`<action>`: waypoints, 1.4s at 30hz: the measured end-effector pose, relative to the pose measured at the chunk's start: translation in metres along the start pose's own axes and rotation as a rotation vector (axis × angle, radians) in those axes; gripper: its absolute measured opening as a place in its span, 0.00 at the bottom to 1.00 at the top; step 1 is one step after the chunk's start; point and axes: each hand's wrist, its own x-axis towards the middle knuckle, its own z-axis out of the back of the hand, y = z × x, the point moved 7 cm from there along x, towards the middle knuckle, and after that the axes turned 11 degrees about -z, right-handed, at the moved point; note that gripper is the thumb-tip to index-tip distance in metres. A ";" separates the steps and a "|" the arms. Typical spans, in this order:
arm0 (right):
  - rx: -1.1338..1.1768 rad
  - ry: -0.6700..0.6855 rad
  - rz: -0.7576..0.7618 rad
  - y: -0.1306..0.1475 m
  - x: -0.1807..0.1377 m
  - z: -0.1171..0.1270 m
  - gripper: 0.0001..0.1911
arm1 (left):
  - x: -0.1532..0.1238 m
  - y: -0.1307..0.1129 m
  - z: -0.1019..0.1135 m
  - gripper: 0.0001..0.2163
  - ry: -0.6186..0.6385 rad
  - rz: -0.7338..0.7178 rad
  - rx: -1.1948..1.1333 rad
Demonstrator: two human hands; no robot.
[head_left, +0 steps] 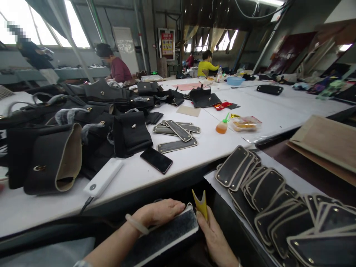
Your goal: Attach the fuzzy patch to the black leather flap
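Note:
My left hand (164, 212) lies along the far edge of a black bag piece (172, 231) with pale edges, low in the view. Its fingers are together and nearly straight over that edge; the thumb is hidden. A small loop shows at the piece's upper right corner. Right beside this corner, my right hand (213, 230) is closed around a yellow tool (200, 204) with a V-shaped notch at its upper end. The lower part of the tool is hidden in the hand.
Black bags (55, 155) crowd the white table (191, 159) at left. Nearby are a white power bank (103, 178), a phone (156, 160), trimmed strips (178, 145) and a bottle of orange liquid (221, 127). Stacked black panels (264, 189) lie at right by cardboard (325, 144). Several people work behind.

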 end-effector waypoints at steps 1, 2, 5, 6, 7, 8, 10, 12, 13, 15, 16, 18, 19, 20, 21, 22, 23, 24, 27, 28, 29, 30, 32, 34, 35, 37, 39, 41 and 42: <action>-0.039 -0.006 -0.015 0.004 0.001 0.009 0.31 | 0.000 0.000 0.000 0.18 -0.017 0.006 0.005; -0.073 0.000 -0.050 0.008 0.002 0.019 0.32 | 0.000 0.000 0.001 0.18 -0.035 0.013 0.009; -0.134 0.175 -0.207 0.018 0.009 0.040 0.35 | -0.001 0.003 0.002 0.20 -0.084 0.042 0.009; -0.173 0.285 -0.256 0.021 0.011 0.042 0.35 | -0.001 0.004 0.003 0.20 -0.093 0.051 0.003; -0.263 0.387 -0.289 0.024 0.012 0.042 0.34 | -0.001 0.004 0.003 0.21 -0.098 0.058 -0.007; -0.396 0.467 -0.297 0.027 0.014 0.042 0.34 | -0.001 0.005 0.003 0.21 -0.102 0.065 -0.021; -0.693 0.529 -0.232 0.035 0.023 0.039 0.31 | -0.003 0.006 0.004 0.20 -0.118 0.083 -0.059; -0.893 0.497 -0.088 0.049 0.036 0.034 0.26 | -0.005 0.007 0.005 0.20 -0.149 0.113 -0.102; -0.945 0.469 -0.009 0.057 0.042 0.029 0.23 | -0.007 0.007 0.006 0.22 -0.165 0.130 -0.124; -1.043 0.391 0.144 0.073 0.052 0.022 0.20 | -0.009 0.009 0.006 0.28 -0.189 0.160 -0.161; -1.105 0.343 0.220 0.081 0.055 0.018 0.21 | -0.009 0.009 0.005 0.31 -0.199 0.169 -0.177; -1.224 0.261 0.359 0.092 0.059 0.010 0.24 | -0.011 0.010 0.005 0.37 -0.221 0.180 -0.200; -1.276 0.238 0.422 0.096 0.060 0.006 0.26 | -0.011 0.010 0.005 0.38 -0.232 0.185 -0.208; -1.321 0.226 0.480 0.100 0.061 0.001 0.27 | -0.012 0.011 0.005 0.39 -0.241 0.188 -0.214; -1.361 0.224 0.534 0.102 0.061 -0.003 0.27 | -0.012 0.011 0.005 0.40 -0.246 0.187 -0.216; -1.396 0.228 0.583 0.105 0.062 -0.008 0.28 | -0.013 0.011 0.005 0.39 -0.251 0.182 -0.218; -1.427 0.235 0.628 0.107 0.062 -0.012 0.28 | -0.013 0.010 0.006 0.39 -0.257 0.174 -0.216; -1.455 0.245 0.667 0.109 0.063 -0.016 0.28 | -0.013 0.009 0.007 0.38 -0.263 0.162 -0.215; -1.516 0.277 0.759 0.114 0.064 -0.025 0.28 | -0.013 0.005 0.011 0.34 -0.269 0.157 -0.204; -1.532 0.285 0.781 0.116 0.065 -0.027 0.28 | -0.014 0.004 0.012 0.32 -0.268 0.161 -0.193; -1.545 0.293 0.801 0.117 0.065 -0.028 0.28 | -0.013 0.001 0.014 0.30 -0.266 0.158 -0.179; -1.557 0.301 0.818 0.118 0.065 -0.029 0.28 | -0.013 -0.002 0.016 0.28 -0.262 0.148 -0.166; -1.580 0.316 0.846 0.119 0.064 -0.031 0.27 | -0.012 -0.009 0.019 0.24 -0.252 0.118 -0.145; -1.601 0.330 0.869 0.120 0.063 -0.033 0.27 | -0.012 -0.014 0.020 0.22 -0.234 0.099 -0.134; -1.611 0.336 0.878 0.121 0.063 -0.034 0.28 | -0.012 -0.015 0.020 0.21 -0.225 0.098 -0.129; -1.631 0.350 0.895 0.121 0.062 -0.036 0.28 | -0.012 -0.017 0.020 0.20 -0.210 0.092 -0.126; -1.650 0.359 0.904 0.121 0.062 -0.037 0.29 | -0.013 -0.018 0.019 0.19 -0.206 0.087 -0.128; -1.664 0.355 0.905 0.120 0.062 -0.038 0.29 | -0.013 -0.017 0.019 0.19 -0.210 0.088 -0.123; -1.670 0.353 0.902 0.119 0.062 -0.039 0.29 | -0.014 -0.017 0.019 0.19 -0.213 0.089 -0.120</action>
